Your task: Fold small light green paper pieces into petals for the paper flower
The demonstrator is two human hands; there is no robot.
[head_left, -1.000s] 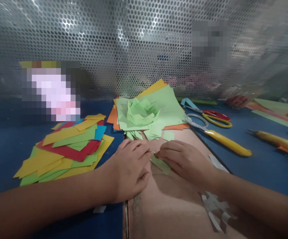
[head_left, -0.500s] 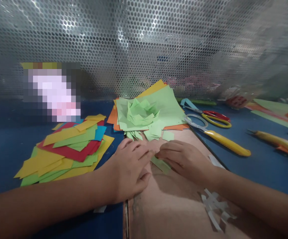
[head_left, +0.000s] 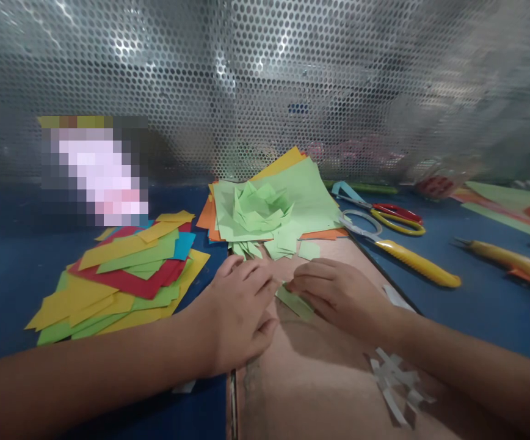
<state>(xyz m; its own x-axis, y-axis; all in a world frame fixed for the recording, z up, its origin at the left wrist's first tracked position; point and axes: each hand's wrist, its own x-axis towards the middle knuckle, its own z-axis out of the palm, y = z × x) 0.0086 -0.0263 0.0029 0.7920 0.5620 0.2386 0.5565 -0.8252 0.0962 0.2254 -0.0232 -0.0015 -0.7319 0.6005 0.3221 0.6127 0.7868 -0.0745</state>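
A small light green paper piece lies on the wooden board, partly hidden under my fingers. My right hand has its fingers bent together and pinches this piece at its upper edge. From the other side my left hand is curled over the board, its fingertips at the paper's left end and its thumb lower down. Just beyond both hands are loose green paper pieces. Behind them a folded green paper ring with pointed tips rests on a stack of coloured sheets.
Left of the board is a heap of coloured paper strips. Yellow-handled scissors, red-and-yellow scissors and a yellow-handled tool lie at right. White paper scraps sit near my right forearm. A perforated metal panel stands behind.
Almost nothing differs. Both hands stay at the green paper piece, with only a very slight shift of fingers and view.
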